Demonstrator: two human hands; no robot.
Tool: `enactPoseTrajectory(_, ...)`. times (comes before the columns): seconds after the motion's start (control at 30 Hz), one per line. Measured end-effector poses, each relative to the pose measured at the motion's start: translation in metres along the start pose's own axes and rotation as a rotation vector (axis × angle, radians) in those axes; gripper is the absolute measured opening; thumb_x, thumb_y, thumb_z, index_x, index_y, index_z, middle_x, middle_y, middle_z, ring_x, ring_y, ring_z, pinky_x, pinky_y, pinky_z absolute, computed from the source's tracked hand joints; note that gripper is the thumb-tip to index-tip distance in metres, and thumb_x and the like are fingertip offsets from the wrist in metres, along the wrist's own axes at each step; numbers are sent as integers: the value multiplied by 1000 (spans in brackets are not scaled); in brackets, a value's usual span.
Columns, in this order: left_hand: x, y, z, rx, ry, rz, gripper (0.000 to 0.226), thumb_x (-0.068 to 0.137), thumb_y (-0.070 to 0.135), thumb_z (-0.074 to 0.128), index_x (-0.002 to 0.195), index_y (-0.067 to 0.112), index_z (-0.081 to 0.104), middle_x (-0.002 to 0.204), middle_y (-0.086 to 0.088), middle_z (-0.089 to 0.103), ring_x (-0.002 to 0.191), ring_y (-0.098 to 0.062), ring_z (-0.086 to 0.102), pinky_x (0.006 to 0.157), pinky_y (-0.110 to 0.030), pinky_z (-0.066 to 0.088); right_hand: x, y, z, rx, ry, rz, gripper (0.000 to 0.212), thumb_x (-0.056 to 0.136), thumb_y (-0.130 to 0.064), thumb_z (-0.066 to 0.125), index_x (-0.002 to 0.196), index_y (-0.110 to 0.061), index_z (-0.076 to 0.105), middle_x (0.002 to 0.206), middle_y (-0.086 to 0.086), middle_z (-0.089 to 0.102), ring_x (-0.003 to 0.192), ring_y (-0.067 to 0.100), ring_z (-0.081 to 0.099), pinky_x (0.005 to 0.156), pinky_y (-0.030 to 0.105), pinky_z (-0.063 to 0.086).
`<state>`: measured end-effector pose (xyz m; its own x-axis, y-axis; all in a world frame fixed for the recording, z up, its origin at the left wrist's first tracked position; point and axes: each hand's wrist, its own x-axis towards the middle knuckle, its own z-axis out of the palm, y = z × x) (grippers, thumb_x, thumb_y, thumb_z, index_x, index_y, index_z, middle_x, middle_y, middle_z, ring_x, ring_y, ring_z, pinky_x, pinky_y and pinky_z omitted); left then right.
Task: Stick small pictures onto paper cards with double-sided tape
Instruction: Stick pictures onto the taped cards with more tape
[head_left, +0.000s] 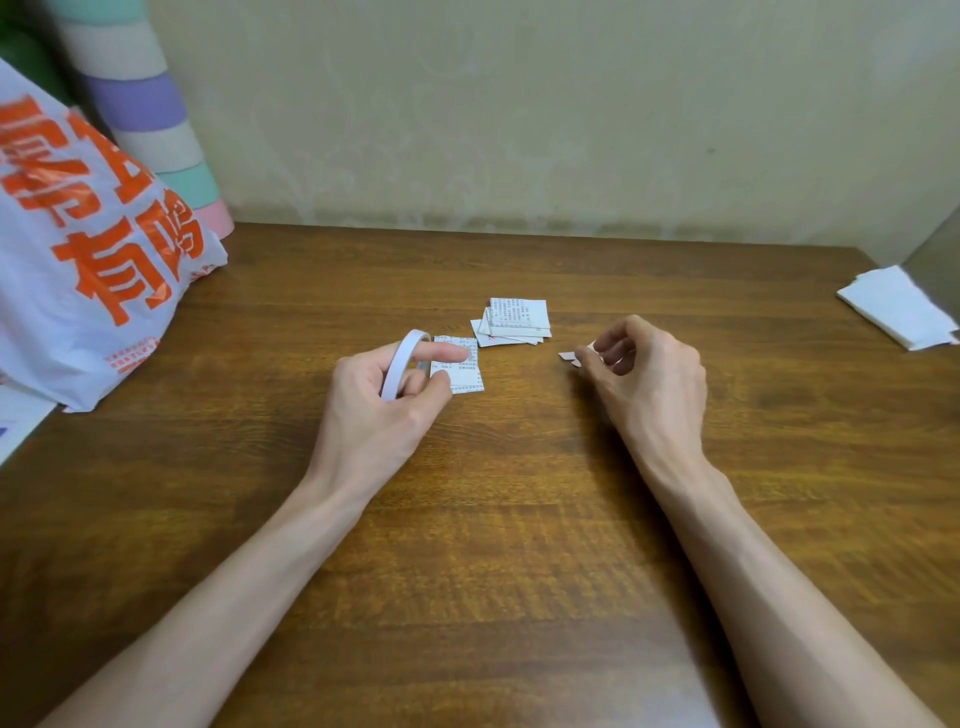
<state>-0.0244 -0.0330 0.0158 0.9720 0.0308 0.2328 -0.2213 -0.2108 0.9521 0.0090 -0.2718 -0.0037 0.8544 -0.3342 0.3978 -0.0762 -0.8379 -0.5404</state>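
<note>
A small printed paper card (460, 371) lies flat near the middle of a brown wooden worktop (493, 519). The left hand (384, 405) pins it down, with the forefinger stretched across the card's upper part, probably so the card cannot slide or lift with the sticky tape. The same hand grips a white roll of tape (401, 364). The ring stands on edge and seems threaded over that forefinger, with the thumb and other fingers curled about it, so the tape sits right at the card.

To the right, apart from the card, the right hand (644, 374) pinches a small white strip (570, 357) between thumb and fingertips, low over the worktop. It is too small to tell whether it is cut tape or peeled backing.

Just behind the card, towards the back edge, sits a loose pile of printed slips (519, 322), probably the supply waiting their turn. A stack of blank white paper (896, 306) lies at the right edge. A white plastic bag (78, 249) with orange lettering slumps at the left edge. Behind it, in the back left corner, stands a pastel-striped roll (150, 104).
</note>
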Motion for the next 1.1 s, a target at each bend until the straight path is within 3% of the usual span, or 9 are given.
enactPoseTrajectory(0.13,0,-1,-1,9,5,7,28,95,-2,65,96,22,81,51,1,29,52,-16,24,71,-33,42,0,1,1,22,3,4,7,91,-24,74,97,-25,72,92,-10,69,85,18,66,74,36,52)
enactPoseTrajectory(0.23,2,-3,-2,10,18,7,28,95,-1,65,96,22,81,51,2,28,52,-17,24,75,-35,44,-2,-3,2,130,-52,-72,16,89,-16,73,103,-23,76,99,-6,70,87,14,67,83,41,57)
enactPoseTrajectory(0.37,5,-6,-3,39,49,6,26,95,0,65,96,20,80,49,6,31,50,-13,27,74,-35,46,-9,-17,11,196,-175,-268,20,93,-25,75,113,-22,77,114,-3,69,108,17,64,96,40,52)
enactPoseTrajectory(0.5,8,-8,-4,62,69,18,25,96,2,65,98,21,80,47,9,33,48,-10,28,69,-33,47,-12,-36,23,208,-270,-362,21,96,-32,74,116,-25,77,118,-5,67,117,18,56,95,28,41)
enactPoseTrajectory(0.7,9,-9,-7,66,83,48,25,96,1,65,100,22,80,50,0,34,48,-12,30,71,-20,52,-8,-56,38,121,-314,-420,33,96,-43,72,125,-27,75,138,4,59,132,25,47,106,47,43)
enactPoseTrajectory(0.8,11,-11,-8,71,92,44,25,96,2,65,101,22,80,50,1,33,48,-13,29,72,-29,49,-5,-64,43,-61,-392,-398,44,94,-55,69,131,-30,73,156,2,47,147,26,31,110,44,34)
enactPoseTrajectory(0.93,13,-12,-11,75,114,27,27,97,2,64,104,23,80,48,8,33,45,-8,29,70,-32,47,-7,-63,46,-51,-367,-407,37,95,-53,69,121,-29,78,153,-1,54,148,24,29,109,43,31)
enactPoseTrajectory(1.1,14,-15,-12,69,121,39,27,96,3,65,104,24,80,48,9,36,45,-6,31,57,-22,43,-12,-61,50,87,-241,-465,24,92,-45,75,105,-27,84,131,0,67,129,23,49,97,30,31)
